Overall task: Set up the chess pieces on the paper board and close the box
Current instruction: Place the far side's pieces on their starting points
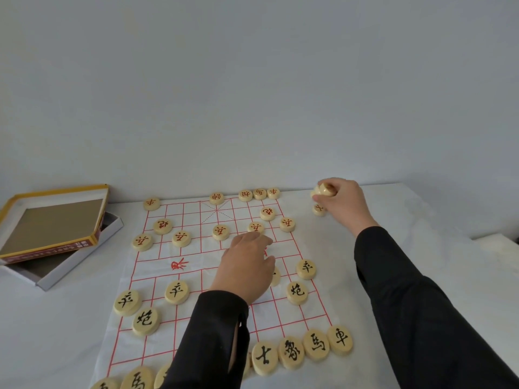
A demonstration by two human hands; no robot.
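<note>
— Pale grey wall (252, 80) behind, white cloth-covered table (56, 332) beneath. What lay farthest left?

— An open cardboard box. Its yellow-rimmed lid (56, 190) sat tilted, inside up, across the white box base (81, 265), well apart from the game.

— And the game itself?

— A white paper board with a red grid (196, 214) was spread at the centre. Round pale wooden pieces with red characters (181, 238) stood on its far half, and round pale wooden pieces with black characters (176, 292) on the near half and along the near edge.

— Where were the hands?

— The left hand (247, 265) lay palm down on the middle of the board, fingers bent toward the paper. Whether they pinched anything, I could not tell. One half-hidden piece (277, 276) showed at its right side.

— The right?

— The right hand (345, 203) was off the board, beyond its far right corner, fingers curled tight round a few held discs (324, 189) of the same pale wood. One loose disc (319, 209) lay on the cloth just below that hand. Both arms wore black sleeves (407, 304).
</note>
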